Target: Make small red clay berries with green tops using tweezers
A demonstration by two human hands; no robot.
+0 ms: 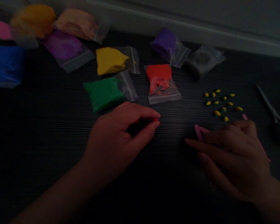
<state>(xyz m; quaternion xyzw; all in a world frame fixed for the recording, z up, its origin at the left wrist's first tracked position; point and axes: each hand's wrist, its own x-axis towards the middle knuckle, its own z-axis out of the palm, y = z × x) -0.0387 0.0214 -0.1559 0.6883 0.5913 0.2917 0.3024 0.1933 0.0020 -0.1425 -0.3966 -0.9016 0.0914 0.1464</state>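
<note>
My left hand (123, 130) is closed in a pinch above the dark table, with a small red lump of clay (156, 119) between thumb and fingertips. Low over the table on the right, my right hand (235, 155) has its index finger and thumb stretched out and apart. It covers parts of some pink clay tools (198, 133), whose ends show beside the fingers; whether the curled fingers touch one is hidden. Beyond the left hand lie a bag of red clay (160, 74) and a bag of green clay (105, 93).
Several small yellow-and-green clay pieces (216, 113) lie beyond my right hand. Scissors (270, 107) rest at the far right. Bags of yellow (109, 60), purple (164, 43) and black clay (198, 62) lie farther back, and a blue pack (6, 65) is at the left edge.
</note>
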